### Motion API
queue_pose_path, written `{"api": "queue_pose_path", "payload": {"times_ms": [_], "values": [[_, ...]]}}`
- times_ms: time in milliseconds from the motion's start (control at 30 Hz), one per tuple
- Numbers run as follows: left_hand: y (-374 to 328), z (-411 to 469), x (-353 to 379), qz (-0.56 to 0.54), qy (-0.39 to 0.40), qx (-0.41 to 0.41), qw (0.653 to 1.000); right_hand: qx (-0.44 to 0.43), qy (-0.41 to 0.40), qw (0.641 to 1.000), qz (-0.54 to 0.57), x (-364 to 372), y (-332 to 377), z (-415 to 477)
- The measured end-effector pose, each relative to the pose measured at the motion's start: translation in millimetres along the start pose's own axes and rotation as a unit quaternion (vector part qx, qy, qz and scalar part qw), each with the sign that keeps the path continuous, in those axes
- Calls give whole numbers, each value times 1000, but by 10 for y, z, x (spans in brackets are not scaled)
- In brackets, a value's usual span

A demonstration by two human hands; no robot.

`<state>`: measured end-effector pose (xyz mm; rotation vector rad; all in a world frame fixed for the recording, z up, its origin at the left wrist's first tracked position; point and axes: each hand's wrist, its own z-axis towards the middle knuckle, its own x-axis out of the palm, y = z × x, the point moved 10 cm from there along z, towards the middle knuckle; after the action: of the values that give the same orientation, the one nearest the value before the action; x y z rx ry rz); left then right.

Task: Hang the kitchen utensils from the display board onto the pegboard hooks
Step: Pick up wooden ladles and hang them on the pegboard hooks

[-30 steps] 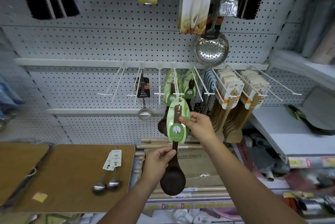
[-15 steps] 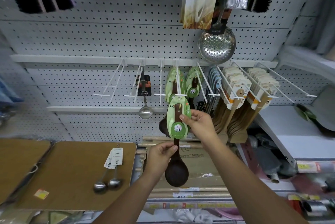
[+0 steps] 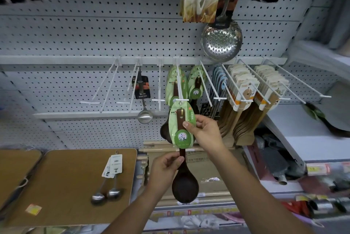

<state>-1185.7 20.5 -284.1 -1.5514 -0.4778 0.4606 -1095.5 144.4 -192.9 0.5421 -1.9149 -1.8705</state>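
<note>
Holding a carded spoon up at the hook tip

Both hands grip one dark wooden spoon [image 3: 184, 184]. The right hand [image 3: 205, 133] pinches its green card [image 3: 182, 125] by the right edge, thumb on front. The left hand [image 3: 164, 169] pinches the handle below. The card's hole sits just under the white hook [image 3: 180, 89]. The card's writing is unreadable; the far skimmer [image 3: 221, 40] reads "HONGJAYU".

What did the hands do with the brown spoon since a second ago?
Both hands lifted the spoon toward the hook; its green card now reaches the hook's tip. The right hand still pinches the card, and the left hand still holds the handle. The two ladles on the board and the hanging ladle stayed put.
</note>
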Motion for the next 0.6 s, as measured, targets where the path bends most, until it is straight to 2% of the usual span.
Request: {"api": "queue_pose_path", "payload": {"times_ms": [367, 600], "values": [[60, 115, -16, -5, 10, -23, 1000, -4, -22, 1000, -3, 26, -96, 138], [101, 605, -55, 70, 5, -20, 997, 10, -71, 997, -42, 1, -144, 464]]}}
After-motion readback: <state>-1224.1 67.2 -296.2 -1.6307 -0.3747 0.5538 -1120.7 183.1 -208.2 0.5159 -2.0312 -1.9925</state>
